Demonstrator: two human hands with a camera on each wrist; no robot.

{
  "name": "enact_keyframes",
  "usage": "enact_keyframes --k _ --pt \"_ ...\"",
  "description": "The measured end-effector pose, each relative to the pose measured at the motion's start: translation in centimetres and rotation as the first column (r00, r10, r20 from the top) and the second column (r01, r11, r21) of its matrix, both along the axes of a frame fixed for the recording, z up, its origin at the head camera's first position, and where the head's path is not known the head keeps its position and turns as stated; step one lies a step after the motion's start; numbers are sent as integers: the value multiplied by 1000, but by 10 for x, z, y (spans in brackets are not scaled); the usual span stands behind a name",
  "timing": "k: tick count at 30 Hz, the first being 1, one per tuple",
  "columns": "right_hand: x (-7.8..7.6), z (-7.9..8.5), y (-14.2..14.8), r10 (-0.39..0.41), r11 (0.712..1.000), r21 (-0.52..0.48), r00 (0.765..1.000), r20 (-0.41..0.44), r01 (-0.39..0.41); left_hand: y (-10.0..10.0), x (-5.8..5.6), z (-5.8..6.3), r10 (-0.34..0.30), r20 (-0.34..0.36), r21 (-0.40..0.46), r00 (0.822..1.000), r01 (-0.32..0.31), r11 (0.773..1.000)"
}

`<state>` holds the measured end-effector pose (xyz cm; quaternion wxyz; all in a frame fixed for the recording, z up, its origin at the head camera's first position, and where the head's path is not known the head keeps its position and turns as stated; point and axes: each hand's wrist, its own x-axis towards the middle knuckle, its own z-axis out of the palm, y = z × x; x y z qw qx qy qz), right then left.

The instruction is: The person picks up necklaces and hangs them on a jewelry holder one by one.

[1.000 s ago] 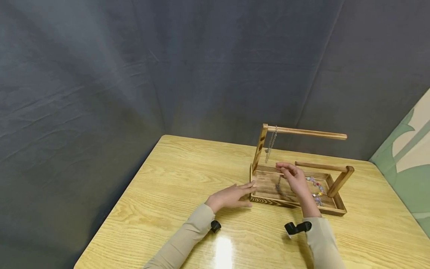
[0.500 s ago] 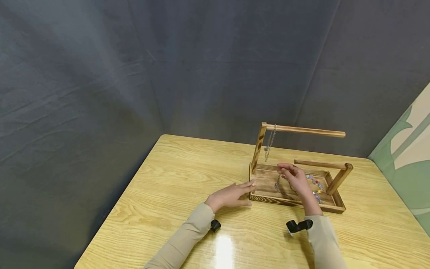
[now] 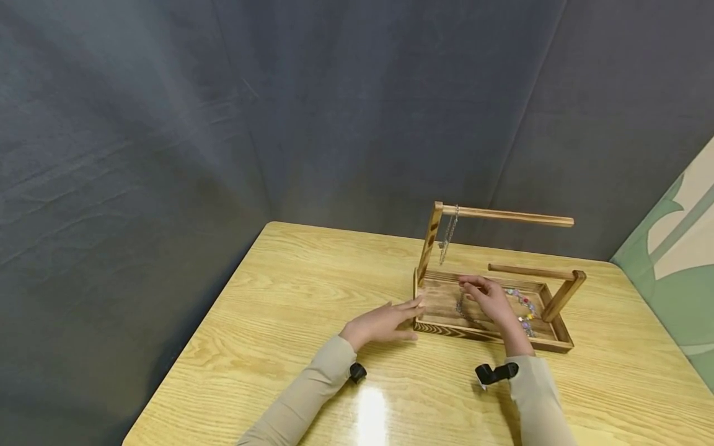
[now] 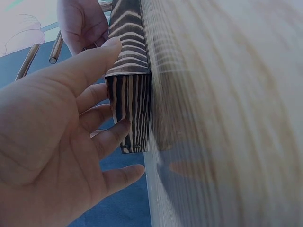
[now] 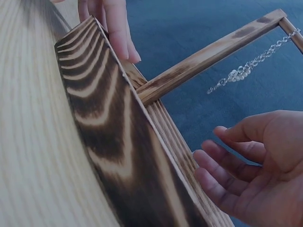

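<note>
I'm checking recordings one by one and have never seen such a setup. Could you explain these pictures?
There is no machine: a person's bare left hand and right hand serve as the grip. The wide picture comes from a head-worn camera; the two close ones come from wrist cameras, each looking at that hand's work. On the table stands a wooden tray with an upper bar and a lower bar. A silvery chain hangs from the upper bar; colourful beads lie in the tray. The left hand touches the tray's end. The right hand, loosely curled, is over the tray; nothing shows held in it.
</note>
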<state>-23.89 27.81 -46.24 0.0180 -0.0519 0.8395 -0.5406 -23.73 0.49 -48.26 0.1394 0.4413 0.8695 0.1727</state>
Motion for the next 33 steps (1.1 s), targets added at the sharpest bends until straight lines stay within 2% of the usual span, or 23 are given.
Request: enact_keyframes --k 6,15,24,33 --pt "0 -3 4 9 1000 -17 1000 19 -9 0 0 -2 3 -3 -3 1000 -3 1000" --pt "-2 -7 7 -15 997 77 999 35 13 0 -1 -3 3 -5 10 1000 -3 1000" --pt "-2 -11 9 -8 996 92 997 73 1 0 -1 -2 6 5 8 1000 -6 1000" --pt "-1 -13 12 -36 995 101 992 117 25 -1 -1 -2 8 10 10 1000 -8 1000"
